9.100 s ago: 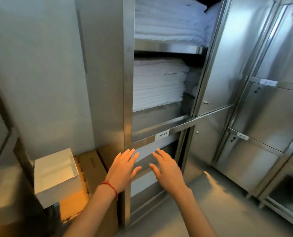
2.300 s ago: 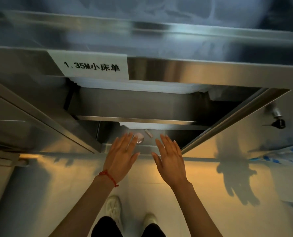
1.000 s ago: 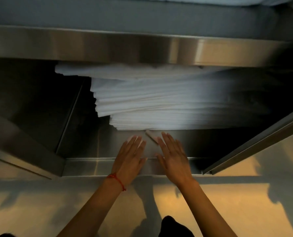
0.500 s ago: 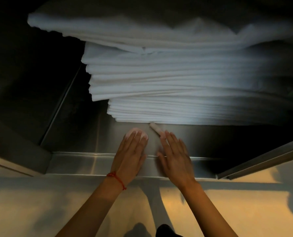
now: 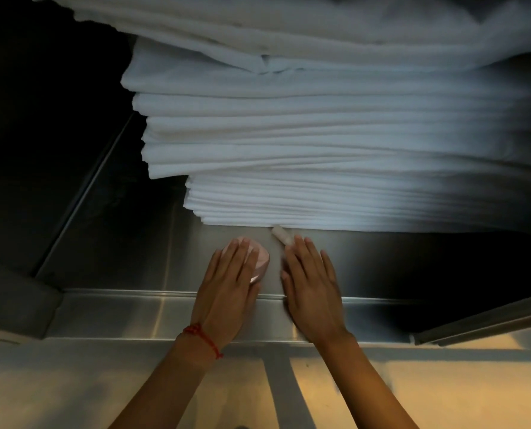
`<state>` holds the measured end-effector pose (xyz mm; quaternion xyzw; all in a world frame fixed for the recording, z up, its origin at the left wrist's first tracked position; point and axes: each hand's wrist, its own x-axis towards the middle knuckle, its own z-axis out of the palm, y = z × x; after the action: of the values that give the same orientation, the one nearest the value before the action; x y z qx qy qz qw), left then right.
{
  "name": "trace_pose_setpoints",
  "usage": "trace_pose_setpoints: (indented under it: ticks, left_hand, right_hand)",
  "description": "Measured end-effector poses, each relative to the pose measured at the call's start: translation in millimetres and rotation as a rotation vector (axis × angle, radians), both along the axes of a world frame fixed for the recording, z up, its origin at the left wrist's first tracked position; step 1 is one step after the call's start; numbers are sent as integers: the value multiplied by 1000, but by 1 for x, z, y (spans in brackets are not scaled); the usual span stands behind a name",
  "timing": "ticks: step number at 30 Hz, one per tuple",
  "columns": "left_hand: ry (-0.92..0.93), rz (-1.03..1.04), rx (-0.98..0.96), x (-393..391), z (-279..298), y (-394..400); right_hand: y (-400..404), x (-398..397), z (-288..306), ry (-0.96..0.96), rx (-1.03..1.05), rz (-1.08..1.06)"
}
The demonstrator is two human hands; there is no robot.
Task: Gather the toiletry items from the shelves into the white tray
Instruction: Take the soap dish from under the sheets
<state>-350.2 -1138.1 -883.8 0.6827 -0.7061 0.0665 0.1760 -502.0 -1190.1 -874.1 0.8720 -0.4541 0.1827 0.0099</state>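
1. the left hand (image 5: 227,292) lies flat, fingers straight and together, on top of a small round pinkish container (image 5: 259,264); the hand covers most of it, so only its right edge and a strip of its far rim show, and what kind of toiletry it is cannot be told.
2. the right hand (image 5: 312,292) is also flat with straight, slightly spread fingers, palm down over the shelf floor; its outline is a little blurred. its fingertips reach the near end of a small pale tube-like item (image 5: 279,234), but whether they touch it cannot be told.
3. that pale item lies at an angle, its far end right at the foot of the linen stack; its near end is hidden by the right fingertips.
4. both items sit on the stainless steel shelf (image 5: 165,258), near its front lip, just beside each other with a narrow gap between.
5. a tall stack of folded white linens (image 5: 320,144) fills the shelf behind them; its top and right side are cut off by the frame edge.
6. the cabinet's left interior is dark and hard to make out.
7. a red string bracelet (image 5: 203,337) circles the left wrist.
8. the white tray is out of view.
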Motion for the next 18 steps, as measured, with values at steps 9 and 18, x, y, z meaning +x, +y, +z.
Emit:
trace_pose_setpoints:
  ticks: [9, 18]
  left_hand:
    - [-25, 10, -27, 1, 5, 3]
    - [-69, -6, -72, 6, 2, 15]
  right_hand:
    - [-7, 13, -1, -11, -40, 34]
    - [-7, 16, -4, -102, -32, 53]
